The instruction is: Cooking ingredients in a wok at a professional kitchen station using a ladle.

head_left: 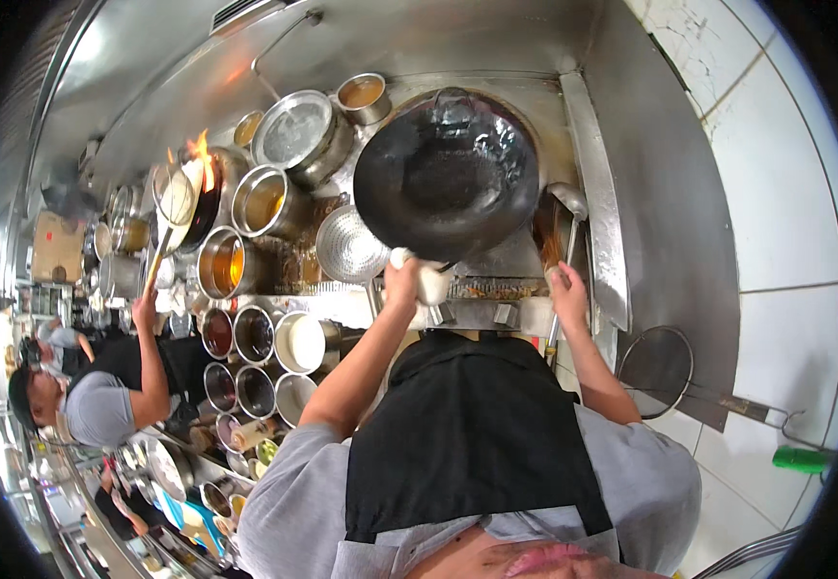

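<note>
A cook in a grey shirt and black apron stands at a steel cooking range; the left hand (404, 280) is clenched around the cloth-wrapped handle (428, 282) of a large black wok (446, 176), which sits tilted over the burner well at the back of the range, its dark inside bare and glistening; the right hand (565, 289) is closed around the long handle of a steel ladle (569, 201), whose bowl rests just beside the wok's right rim, against the steel side wall (670, 222); a perforated steel strainer bowl (346, 246) lies just left of the wok handle; behind it stand a lidded steel pot (295, 130) and a small pot of brown liquid (362, 94); further left, open steel pots (262, 201) hold amber and brown liquids; along the front of the bench (342, 307) a cluster of round containers (255, 335) holds dark sauces and a pale paste; a round mesh skimmer (657, 372) hangs against the side of the range, near the white tiled wall (785, 232); a green bottle (803, 459) shows at the right edge; at the left, another person in a grey shirt raises a hand (144, 307) with a long-handled tool over a second wok (197, 198), where orange flames (201, 152) rise.
</note>
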Available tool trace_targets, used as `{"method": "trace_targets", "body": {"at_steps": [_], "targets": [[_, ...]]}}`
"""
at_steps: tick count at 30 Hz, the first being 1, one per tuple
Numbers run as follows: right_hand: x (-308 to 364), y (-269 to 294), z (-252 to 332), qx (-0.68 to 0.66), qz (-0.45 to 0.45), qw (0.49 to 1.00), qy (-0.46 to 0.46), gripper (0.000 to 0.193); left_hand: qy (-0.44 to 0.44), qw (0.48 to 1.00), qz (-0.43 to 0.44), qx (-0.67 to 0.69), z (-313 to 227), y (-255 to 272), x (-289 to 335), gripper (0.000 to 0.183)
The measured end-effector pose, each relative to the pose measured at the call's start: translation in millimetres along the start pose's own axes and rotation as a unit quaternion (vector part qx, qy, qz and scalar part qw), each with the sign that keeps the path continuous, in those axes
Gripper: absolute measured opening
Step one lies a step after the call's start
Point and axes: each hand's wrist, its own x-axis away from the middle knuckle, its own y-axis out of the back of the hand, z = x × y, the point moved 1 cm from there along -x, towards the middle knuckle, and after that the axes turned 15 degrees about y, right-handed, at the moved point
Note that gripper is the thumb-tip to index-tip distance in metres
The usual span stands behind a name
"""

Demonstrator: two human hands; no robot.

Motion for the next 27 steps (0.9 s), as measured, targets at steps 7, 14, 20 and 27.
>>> {"method": "trace_targets", "body": {"at_steps": [7, 14, 20, 27], "targets": [[34.0, -18.3, -30.1, 0.251, 0.212, 0.943, 0.044, 0.053, 0.044, 0.996, -0.035, 0.072, 20.9, -69.5, -41.2, 0.053], [66.4, 9.2, -59.6, 0.167, 0.169, 0.971, 0.036, 0.051, 0.009, 0.998, 0.044, -0.047, 65.8, -45.1, 19.2, 0.058], [87.3, 15.4, -151.1, 0.113, 0.097, 0.989, -0.006, 0.046, -0.127, 0.902, 0.100, -0.401, 147.8, -20.9, 6.3, 0.073], [87.3, 19.9, -230.2, -0.047, 0.025, 0.985, -0.166, 0.057, -0.178, 0.911, 0.071, -0.365, 103.5, -6.5, 38.1, 0.069]]}}
